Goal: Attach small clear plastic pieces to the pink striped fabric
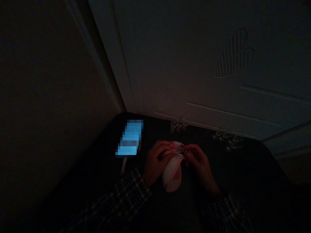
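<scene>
In dim light my left hand (157,158) is closed around a pale cloth with pink edges (171,171), whose folded end hangs down towards me. A small clear glass piece (179,149) lies against the cloth, between my two hands. The fingertips of my right hand (198,159) pinch its right end. It resembles the tiny stemmed glasses behind, but its exact shape is partly hidden by fingers and cloth.
A phone with a lit, blurred screen (130,139) stands on the dark table (184,210) at left. Several tiny stemmed glasses (179,124) form one cluster by the panel (194,64) with heart reliefs; several small glass pieces (228,139) sit farther right.
</scene>
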The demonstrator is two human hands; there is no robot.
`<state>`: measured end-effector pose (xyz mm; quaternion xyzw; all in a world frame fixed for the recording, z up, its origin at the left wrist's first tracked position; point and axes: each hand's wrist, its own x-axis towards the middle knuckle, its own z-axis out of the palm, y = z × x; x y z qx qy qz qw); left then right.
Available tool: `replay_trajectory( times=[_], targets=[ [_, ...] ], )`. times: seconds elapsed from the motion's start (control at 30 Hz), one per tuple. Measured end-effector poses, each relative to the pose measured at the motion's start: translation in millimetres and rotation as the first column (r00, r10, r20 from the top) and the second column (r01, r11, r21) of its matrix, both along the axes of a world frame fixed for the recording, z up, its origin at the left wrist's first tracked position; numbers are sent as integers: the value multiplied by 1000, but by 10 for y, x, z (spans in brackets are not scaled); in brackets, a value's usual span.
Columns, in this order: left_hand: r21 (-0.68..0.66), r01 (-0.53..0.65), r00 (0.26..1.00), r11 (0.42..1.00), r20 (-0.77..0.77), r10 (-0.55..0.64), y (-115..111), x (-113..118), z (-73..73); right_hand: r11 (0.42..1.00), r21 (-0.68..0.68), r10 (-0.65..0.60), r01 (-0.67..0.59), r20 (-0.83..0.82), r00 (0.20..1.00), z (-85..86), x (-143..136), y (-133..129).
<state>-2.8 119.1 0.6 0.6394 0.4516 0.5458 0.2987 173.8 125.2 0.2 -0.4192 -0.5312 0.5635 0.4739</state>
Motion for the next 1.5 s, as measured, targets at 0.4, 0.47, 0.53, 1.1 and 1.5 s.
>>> replay_trajectory(
  times=[0.4,0.47,0.53,1.1,1.5],
  targets=[
    [18,79,996,997,39,-79,-43,38,-2,992,-42,116,-119,-70,991,-59,-4,-9],
    [21,82,996,996,34,-82,-54,39,9,990,-49,128,-133,-92,988,-60,-12,-8],
    [20,73,997,997,36,-73,-55,36,13,988,-61,132,-140,-110,985,-62,-22,-6],
    [-36,67,997,997,45,-65,-26,20,-52,983,-88,148,-161,-135,980,-78,-55,-2],
    [-171,17,976,985,217,21,-57,90,-35,992,-105,49,-65,-156,987,-114,-96,-4]
  ],
)
